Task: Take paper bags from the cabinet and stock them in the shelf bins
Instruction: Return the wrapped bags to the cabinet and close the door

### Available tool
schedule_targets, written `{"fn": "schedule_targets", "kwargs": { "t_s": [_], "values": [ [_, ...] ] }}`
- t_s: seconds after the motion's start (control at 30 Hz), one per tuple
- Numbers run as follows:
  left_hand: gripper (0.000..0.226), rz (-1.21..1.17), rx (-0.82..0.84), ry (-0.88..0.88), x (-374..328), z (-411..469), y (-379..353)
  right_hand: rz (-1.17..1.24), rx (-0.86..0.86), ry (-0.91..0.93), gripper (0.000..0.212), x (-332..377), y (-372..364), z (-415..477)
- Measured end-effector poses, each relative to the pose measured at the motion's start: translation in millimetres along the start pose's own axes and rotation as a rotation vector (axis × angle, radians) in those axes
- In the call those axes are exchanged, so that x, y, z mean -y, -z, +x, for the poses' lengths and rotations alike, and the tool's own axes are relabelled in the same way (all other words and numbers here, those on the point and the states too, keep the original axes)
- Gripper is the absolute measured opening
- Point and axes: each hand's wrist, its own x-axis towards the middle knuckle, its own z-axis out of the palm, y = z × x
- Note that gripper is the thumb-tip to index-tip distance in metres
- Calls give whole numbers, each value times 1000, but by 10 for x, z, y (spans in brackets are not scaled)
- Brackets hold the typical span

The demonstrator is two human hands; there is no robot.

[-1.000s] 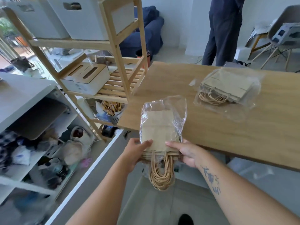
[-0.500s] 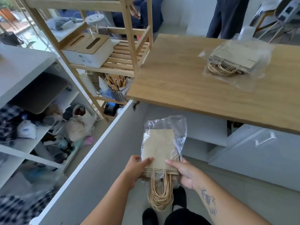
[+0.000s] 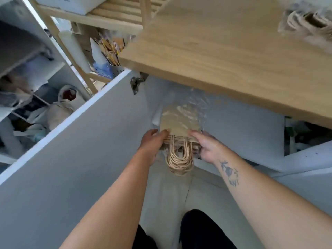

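A pack of brown paper bags (image 3: 179, 121) in clear plastic wrap hangs low in front of the open cabinet (image 3: 242, 126), just under the wooden tabletop's edge. Its twisted paper handles (image 3: 178, 159) dangle toward me. My left hand (image 3: 152, 142) grips the pack's left corner and my right hand (image 3: 206, 146) grips its right corner, thumbs on top. A second wrapped pack of paper bags (image 3: 305, 22) lies on the wooden tabletop (image 3: 224, 47) at the upper right, blurred.
The open white cabinet door (image 3: 71, 159) stands on my left, its hinge (image 3: 135, 84) near the top. A wooden shelf rack (image 3: 111, 17) with a cup of pencils (image 3: 111, 54) rises behind it. Cluttered white shelving (image 3: 27, 97) is at far left. My feet (image 3: 197, 230) are below.
The view has tilted down and I have lowered the pack from tabletop height to below the table edge, in front of the cabinet opening. Both hands keep their hold.
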Motion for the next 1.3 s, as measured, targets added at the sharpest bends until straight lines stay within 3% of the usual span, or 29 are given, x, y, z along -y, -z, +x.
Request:
{"fn": "schedule_targets", "kwargs": {
  "t_s": [0.13, 0.27, 0.33, 0.4, 0.47, 0.5, 0.57, 0.63, 0.67, 0.73, 0.83, 0.93, 0.97, 1.03, 1.2, 1.3],
  "values": [
    [95, 8, -52, -45, 98, 649, -106, 35, 35, 50, 69, 27, -19, 719],
    [58, -27, -82, -96, 9, 1034, -185, -5, -26, 135, 56, 186, -127, 1159],
    [74, -28, -91, -116, -9, 1162, -218, 1, -42, 196, 58, 301, -213, 1309],
    [90, 11, -113, -139, 5, 1217, -259, 65, -60, 264, 74, 397, -272, 1431],
    [99, 21, -119, -144, 31, 1237, -306, 134, -119, 318, 109, 467, -318, 1480],
    [105, -10, -119, -130, 36, 1257, -328, 144, -146, 345, 112, 475, -338, 1471],
    [102, -62, -126, -105, 14, 1304, -395, 33, -202, 442, 73, 422, -373, 1415],
    [71, -40, -122, -111, -34, 1351, -448, -107, -204, 524, 34, 326, -385, 1462],
    [48, -41, -129, -125, -63, 1367, -454, -147, -189, 541, 28, 306, -392, 1495],
    [22, -81, -159, -133, -129, 1389, -441, -202, -136, 518, 32, 367, -414, 1542],
    [16, -129, -182, -133, -224, 1349, -380, -263, -85, 443, 46, 489, -434, 1520],
    [13, -8, -131, -119, -257, 1125, -366, -341, -147, 403, 62, 467, -432, 1203],
    [30, 41, -113, -114, -267, 995, -346, -389, -177, 389, 64, 441, -424, 1050],
    [49, 118, -113, -123, -330, 687, -281, -489, -209, 391, 59, 403, -409, 717],
    [33, 285, -102, -90, -641, -289, -11, -638, -253, 422, 43, 410, -490, -352],
    [31, 493, -67, -180, -902, -935, 176, -705, -310, 427, 36, 521, -555, -1099]
  ]
}}
